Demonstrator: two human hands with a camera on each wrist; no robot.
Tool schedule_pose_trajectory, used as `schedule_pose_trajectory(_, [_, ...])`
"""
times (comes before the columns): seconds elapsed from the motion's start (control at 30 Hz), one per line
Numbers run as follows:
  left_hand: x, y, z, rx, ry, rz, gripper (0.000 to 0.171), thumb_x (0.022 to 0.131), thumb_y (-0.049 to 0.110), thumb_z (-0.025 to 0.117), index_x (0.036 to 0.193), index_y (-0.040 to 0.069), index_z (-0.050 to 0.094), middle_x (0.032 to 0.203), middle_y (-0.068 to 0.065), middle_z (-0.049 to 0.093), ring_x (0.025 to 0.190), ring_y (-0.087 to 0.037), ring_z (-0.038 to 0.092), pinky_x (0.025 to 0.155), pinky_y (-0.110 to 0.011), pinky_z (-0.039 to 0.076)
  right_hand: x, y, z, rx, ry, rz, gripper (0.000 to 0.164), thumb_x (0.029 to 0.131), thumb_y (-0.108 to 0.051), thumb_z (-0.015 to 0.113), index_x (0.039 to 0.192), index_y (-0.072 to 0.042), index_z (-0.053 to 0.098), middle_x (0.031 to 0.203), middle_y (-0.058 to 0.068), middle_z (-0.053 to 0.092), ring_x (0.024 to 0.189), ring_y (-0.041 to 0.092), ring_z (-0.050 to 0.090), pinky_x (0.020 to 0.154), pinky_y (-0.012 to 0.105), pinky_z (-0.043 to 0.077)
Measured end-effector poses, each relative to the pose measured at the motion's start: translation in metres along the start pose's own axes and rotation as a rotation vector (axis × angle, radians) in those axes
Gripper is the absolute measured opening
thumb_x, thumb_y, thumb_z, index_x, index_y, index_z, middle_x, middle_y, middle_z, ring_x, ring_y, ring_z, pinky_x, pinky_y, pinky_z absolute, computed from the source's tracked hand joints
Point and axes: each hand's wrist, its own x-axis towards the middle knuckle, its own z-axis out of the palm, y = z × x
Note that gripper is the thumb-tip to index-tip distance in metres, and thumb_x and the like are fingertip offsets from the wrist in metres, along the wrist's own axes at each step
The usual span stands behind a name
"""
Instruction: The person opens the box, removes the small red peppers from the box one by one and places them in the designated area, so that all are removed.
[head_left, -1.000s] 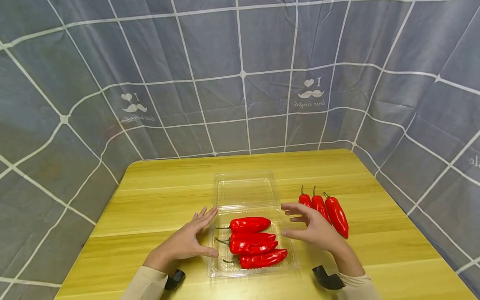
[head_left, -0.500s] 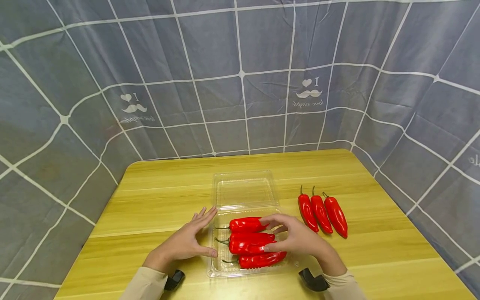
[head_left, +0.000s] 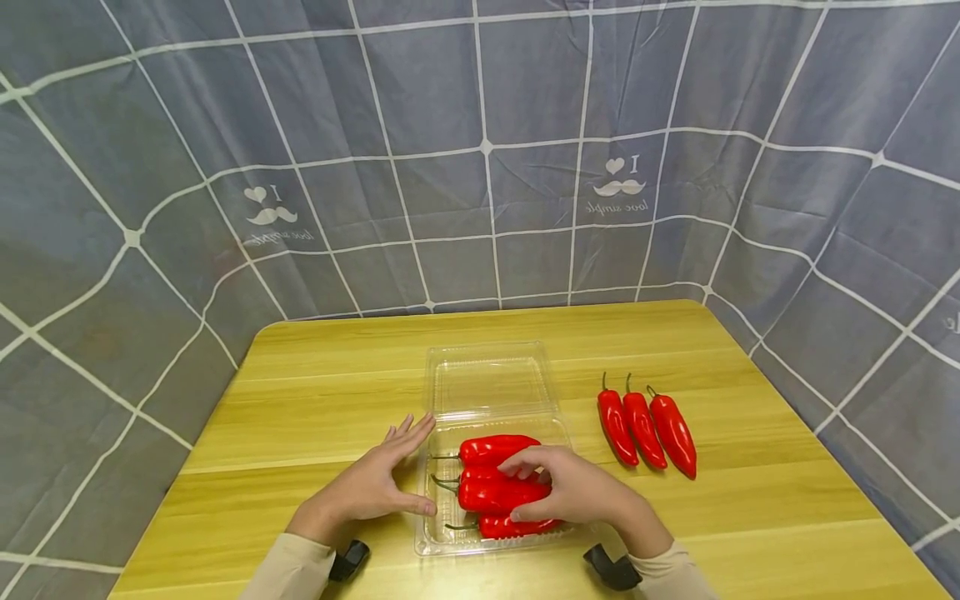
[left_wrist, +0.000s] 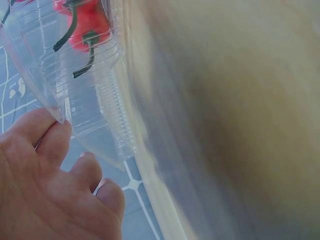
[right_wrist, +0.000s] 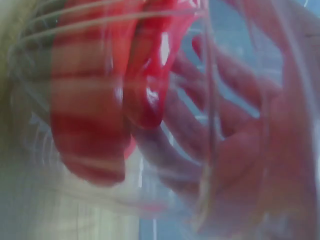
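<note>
A clear plastic clamshell box [head_left: 429, 542] lies open, its lid [head_left: 491, 379] folded back flat. Several long red peppers fill its base, among them a back one [head_left: 491, 451], middle ones [head_left: 483, 496] and a front one [head_left: 498, 527], stems leftward. My right hand [head_left: 577, 492] reaches over their tips, thumb in front and curled fingers behind, gripping a middle pepper; fingers hide its tip. The right wrist view, blurred, shows that hand [right_wrist: 235, 145] through the plastic. With fingers extended and spread, my left hand [head_left: 371, 483] rests at the box's left edge; its fingertips touch the rim in the left wrist view.
Three more red peppers [head_left: 641, 429] lie side by side on the wooden table [head_left: 330, 375], right of the box, stems pointing away. A grey curtain [head_left: 420, 200] with white grid lines hangs behind the table and on both sides.
My right hand has moved left from the box's right edge over the pepper tips, its fingers curling in around a middle pepper. The left hand stays put.
</note>
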Motion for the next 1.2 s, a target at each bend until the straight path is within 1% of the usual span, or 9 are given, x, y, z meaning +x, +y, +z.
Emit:
schedule_pose_trajectory(0.13, [0.000,0.000,0.000,0.004,0.000,0.002,0.116,0.074,0.050,0.087,0.162,0.016,0.021,0.167,-0.005,0.016,0.151,-0.041,0.003,0.114,-0.069,0.007,0.003,0.001,0.003,-0.020,-0.010,0.013,0.047,0.082,-0.031,0.086,0.122,-0.013,0.069,0.111,-0.012,0.066,0.102,0.009,0.060,0.093,0.032,0.052])
schedule_pose_trajectory(0.3, [0.000,0.000,0.000,0.007,0.006,-0.002,0.115,0.074,0.050,0.087,0.162,0.017,0.021,0.167,-0.004,0.016,0.151,-0.041,0.003,0.113,-0.070,0.009,0.007,0.000,0.006,-0.074,-0.014,0.023,0.044,0.083,-0.028,0.085,0.121,-0.015,0.070,0.109,-0.015,0.065,0.101,0.006,0.059,0.093,0.031,0.051])
schedule_pose_trajectory(0.47, [0.000,0.000,-0.001,0.005,0.006,0.001,0.115,0.073,0.049,0.088,0.162,0.017,0.022,0.167,-0.004,0.015,0.151,-0.041,0.004,0.114,-0.068,0.008,0.010,-0.001,0.010,-0.111,-0.005,0.017,0.040,0.082,-0.022,0.085,0.118,-0.015,0.071,0.108,-0.015,0.065,0.099,0.005,0.058,0.092,0.030,0.051])
schedule_pose_trajectory(0.63, [0.001,0.001,0.000,-0.007,0.002,0.006,0.116,0.073,0.048,0.088,0.162,0.016,0.022,0.167,-0.004,0.016,0.151,-0.039,0.003,0.116,-0.066,0.006,0.012,0.000,0.014,-0.134,0.007,-0.006,0.040,0.079,-0.017,0.084,0.117,-0.014,0.074,0.113,-0.013,0.065,0.099,0.006,0.057,0.089,0.027,0.051])
schedule_pose_trajectory(0.73, [0.001,0.001,0.000,-0.011,-0.001,0.006,0.116,0.073,0.048,0.088,0.162,0.016,0.022,0.167,-0.004,0.016,0.151,-0.039,0.003,0.116,-0.066,0.006,0.012,0.000,0.015,-0.134,0.016,-0.012,0.040,0.077,-0.015,0.082,0.117,-0.014,0.075,0.113,-0.013,0.065,0.099,0.006,0.057,0.086,0.026,0.052])
schedule_pose_trajectory(0.9, [0.000,0.000,-0.001,-0.001,0.003,0.003,0.116,0.073,0.050,0.088,0.162,0.018,0.021,0.167,-0.004,0.016,0.151,-0.039,0.004,0.115,-0.067,0.008,0.012,0.000,0.017,-0.112,0.042,-0.014,0.038,0.075,-0.013,0.081,0.113,-0.013,0.077,0.107,-0.015,0.064,0.094,0.006,0.058,0.082,0.024,0.053])
schedule_pose_trajectory(1.07, [0.000,0.000,-0.001,0.001,0.007,0.001,0.116,0.072,0.051,0.088,0.162,0.018,0.022,0.167,-0.004,0.017,0.151,-0.039,0.004,0.115,-0.067,0.008,0.010,0.001,0.017,-0.136,0.069,-0.035,0.036,0.075,-0.010,0.080,0.111,-0.011,0.077,0.103,-0.014,0.065,0.090,0.006,0.058,0.079,0.023,0.052])
schedule_pose_trajectory(1.2, [-0.001,0.000,0.000,0.000,0.004,-0.001,0.116,0.072,0.050,0.088,0.162,0.017,0.022,0.167,-0.004,0.017,0.151,-0.039,0.004,0.115,-0.067,0.008,0.010,0.000,0.017,-0.144,0.076,-0.032,0.035,0.076,-0.010,0.079,0.111,-0.012,0.077,0.103,-0.014,0.064,0.090,0.005,0.058,0.079,0.023,0.052])
